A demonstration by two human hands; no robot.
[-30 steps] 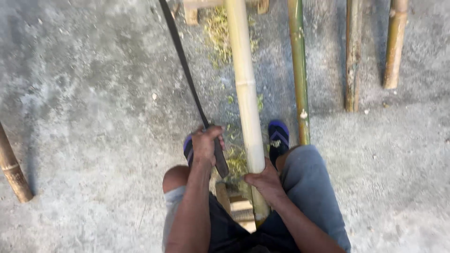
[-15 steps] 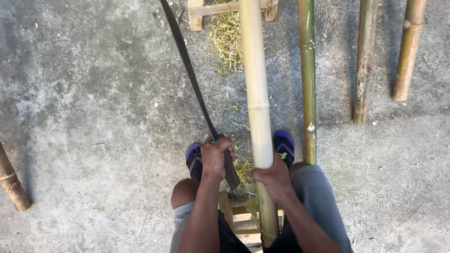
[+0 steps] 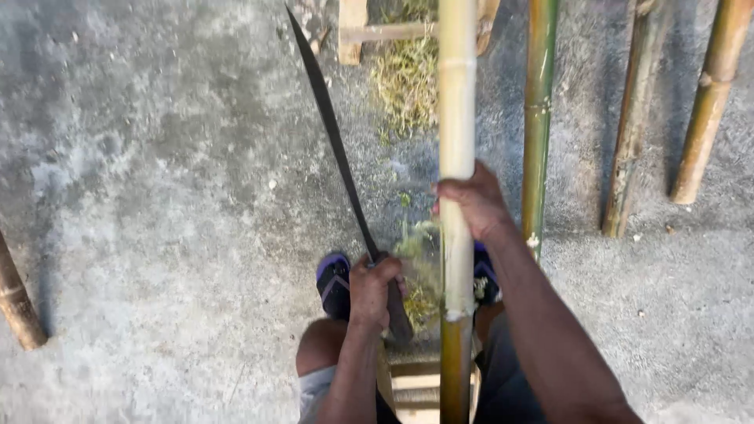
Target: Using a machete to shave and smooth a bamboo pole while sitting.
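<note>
Head-worn, looking steeply down and close over both forearms onto the concrete floor (image 3: 157, 196); single view, nothing shared.

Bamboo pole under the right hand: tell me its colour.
Pale yellow where scraped, green-brown lower down; the bamboo pole shows best in the head view.
</note>
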